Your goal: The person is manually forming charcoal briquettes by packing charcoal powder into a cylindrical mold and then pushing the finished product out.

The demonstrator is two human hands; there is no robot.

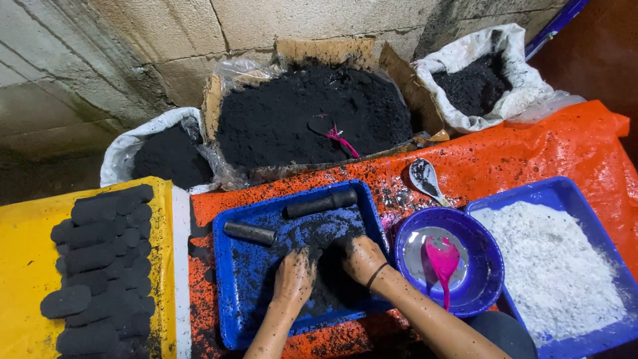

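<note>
Two hands down in the blue tray [234, 292]: our left hand [294, 274] and right hand [362, 258] press a black paste pile [330, 282], fingers curled into it, gripping nothing else. Two dark tubes [250, 233] lie near the far rim. The purple bowl [488, 262] crowds the tray's right edge; the left side has more room.
</note>
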